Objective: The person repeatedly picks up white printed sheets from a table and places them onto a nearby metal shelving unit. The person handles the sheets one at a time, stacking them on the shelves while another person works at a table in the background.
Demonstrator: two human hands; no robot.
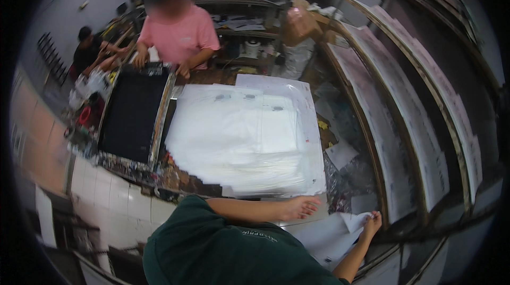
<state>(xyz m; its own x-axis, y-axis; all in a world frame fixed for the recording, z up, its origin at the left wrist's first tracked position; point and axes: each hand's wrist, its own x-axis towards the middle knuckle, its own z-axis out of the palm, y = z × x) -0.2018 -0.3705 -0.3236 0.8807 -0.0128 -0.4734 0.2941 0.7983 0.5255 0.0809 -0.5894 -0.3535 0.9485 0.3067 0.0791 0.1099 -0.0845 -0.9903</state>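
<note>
My right hand pinches the corner of a thin white sheet, which hangs down beside my body and carries a small dark mark near its lower end. My left hand is held out in front of me with the fingers apart and nothing in them, just off the near edge of the table. Close beyond it lies a spread pile of white sheets, several with small dark prints at the far side. A larger pale board sits under the pile.
To the left lies a dark printing screen in a frame, with a person in a pink shirt touching its far end. Slanted racks holding pale sheets rise on the right. Another person sits at the far left.
</note>
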